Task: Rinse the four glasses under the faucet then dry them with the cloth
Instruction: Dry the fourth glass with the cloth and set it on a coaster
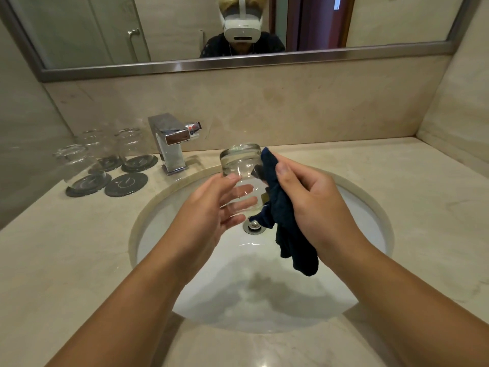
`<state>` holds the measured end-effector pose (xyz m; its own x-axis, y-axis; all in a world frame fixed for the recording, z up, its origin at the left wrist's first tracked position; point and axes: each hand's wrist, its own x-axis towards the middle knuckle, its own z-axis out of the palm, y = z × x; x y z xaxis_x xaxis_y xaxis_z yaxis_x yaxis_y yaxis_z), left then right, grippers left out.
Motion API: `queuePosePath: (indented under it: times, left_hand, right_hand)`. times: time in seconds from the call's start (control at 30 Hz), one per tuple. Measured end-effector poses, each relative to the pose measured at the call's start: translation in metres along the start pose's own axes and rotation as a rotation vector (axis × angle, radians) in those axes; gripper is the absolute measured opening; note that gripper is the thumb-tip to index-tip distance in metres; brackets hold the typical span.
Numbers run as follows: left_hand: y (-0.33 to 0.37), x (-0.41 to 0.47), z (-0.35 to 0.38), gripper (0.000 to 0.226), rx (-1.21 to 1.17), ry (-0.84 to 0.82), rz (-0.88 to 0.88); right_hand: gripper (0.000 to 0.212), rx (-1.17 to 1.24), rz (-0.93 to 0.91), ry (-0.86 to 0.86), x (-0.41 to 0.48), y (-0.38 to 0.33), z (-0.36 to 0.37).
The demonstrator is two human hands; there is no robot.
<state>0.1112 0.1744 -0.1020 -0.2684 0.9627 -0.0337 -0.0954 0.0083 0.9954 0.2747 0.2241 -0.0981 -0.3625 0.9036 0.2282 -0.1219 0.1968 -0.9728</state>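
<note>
Glass (239, 161), held base-up by thumb and fingers of the left hand (209, 207), is in the drying step, the right hand (317, 197) gripping the dark cloth (293, 245) against it; next, I think, it needs turning.

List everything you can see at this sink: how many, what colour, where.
counter: one, beige, around the sink
sink: one, white, centre
drain: one, chrome, sink bottom
faucet: one, chrome, behind the sink
coasters: four, dark grey, left of faucet
glasses on coasters: three, clear, one coaster bare
held glass: one, clear, above the sink
cloth: one, dark blue, against held glass
mirror: one, steel-framed, on wall
left hand: holds the glass
right hand: grips the cloth
</note>
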Motion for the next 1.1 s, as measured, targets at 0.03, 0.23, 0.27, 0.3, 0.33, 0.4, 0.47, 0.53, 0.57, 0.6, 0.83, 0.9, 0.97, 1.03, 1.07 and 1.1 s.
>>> queuePosePath:
  times: [0.03,0.23,0.27,0.3,0.33,0.4,0.47,0.53,0.57,0.6,0.83,0.9,0.97,1.03,1.07,1.1]
  left_hand:
    - [-0.001,0.000,0.000,0.038,0.032,-0.016,0.015]
    - [-0.001,-0.003,-0.001,0.043,0.184,-0.053,0.123]
    - [-0.001,-0.003,-0.002,0.046,0.185,-0.054,0.124]
    - [-0.001,-0.003,-0.003,0.047,0.180,-0.056,0.123]
    - [-0.001,-0.003,-0.004,0.047,0.174,-0.063,0.121]
    - [-0.001,-0.003,-0.005,0.041,0.193,-0.077,0.124]
    - [-0.002,-0.002,-0.007,0.033,0.217,-0.071,0.137]
    - [-0.001,-0.003,-0.008,0.027,0.205,-0.072,0.162]
    - [0.001,-0.004,-0.008,0.023,0.202,-0.078,0.173]
    - [0.002,-0.005,-0.007,0.021,0.195,-0.088,0.177]
    - [0.002,-0.003,-0.009,0.031,0.049,-0.074,0.004]
    - [0.003,-0.003,-0.009,0.047,-0.011,-0.032,-0.036]
    - [0.005,-0.002,-0.008,0.056,-0.092,0.029,-0.040]
    - [0.007,-0.001,-0.008,0.058,-0.189,0.115,-0.027]
    - [0.008,0.000,-0.009,0.056,-0.221,0.152,-0.016]
    - [0.008,0.001,-0.009,0.056,-0.241,0.177,-0.007]
  right_hand:
    - [0.030,-0.009,-0.012,-0.003,-0.001,-0.001,0.001]
    - [0.031,-0.037,-0.033,0.007,-0.002,-0.001,0.001]
    - [0.031,-0.040,-0.034,0.001,-0.002,-0.001,0.001]
    - [0.031,-0.045,-0.036,-0.007,-0.002,-0.001,0.002]
    - [0.031,-0.049,-0.035,-0.013,-0.002,0.000,0.002]
    - [0.031,-0.048,-0.027,-0.022,-0.002,-0.001,0.002]
    - [0.031,-0.032,-0.012,-0.030,-0.002,-0.001,0.001]
    - [0.031,-0.016,0.004,-0.037,-0.002,-0.003,0.000]
    - [0.031,0.001,0.020,-0.038,-0.001,-0.004,-0.001]
    - [0.032,0.033,0.047,-0.035,0.000,-0.004,-0.002]
    - [0.030,0.118,0.126,-0.037,0.004,-0.005,-0.007]
    - [0.028,0.121,0.083,0.010,0.007,-0.005,-0.008]
    - [0.025,0.140,0.000,0.102,0.011,-0.005,-0.013]
    - [0.024,0.173,-0.070,0.169,0.013,-0.009,-0.019]
    - [0.030,0.191,-0.086,0.174,0.013,-0.011,-0.021]
    - [0.034,0.209,-0.090,0.160,0.011,-0.013,-0.022]
